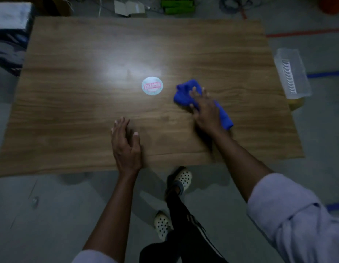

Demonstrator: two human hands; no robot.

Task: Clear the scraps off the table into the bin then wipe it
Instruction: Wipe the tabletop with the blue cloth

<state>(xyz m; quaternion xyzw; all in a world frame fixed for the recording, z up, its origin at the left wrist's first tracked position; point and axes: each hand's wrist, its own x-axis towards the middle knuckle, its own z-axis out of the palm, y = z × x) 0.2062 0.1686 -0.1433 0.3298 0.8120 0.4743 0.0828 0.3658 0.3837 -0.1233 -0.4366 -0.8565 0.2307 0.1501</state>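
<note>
Cloth (184, 93), blue, bunched: lay on the wooden table (70, 111), right of a round sticker (152, 85). My right hand (204, 109) pressed it, fingers flat. My left hand (125, 143) rested open near the front edge.

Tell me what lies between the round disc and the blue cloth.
Nothing: between the round disc and the blue cloth, the head view shows only bare tabletop.

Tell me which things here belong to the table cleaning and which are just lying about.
Job: blue cloth, pressed by the right hand; table; clear bin beside it.
Lying about: green box, cardboard, cables beyond the table; round disc, perhaps a sticker.
</note>
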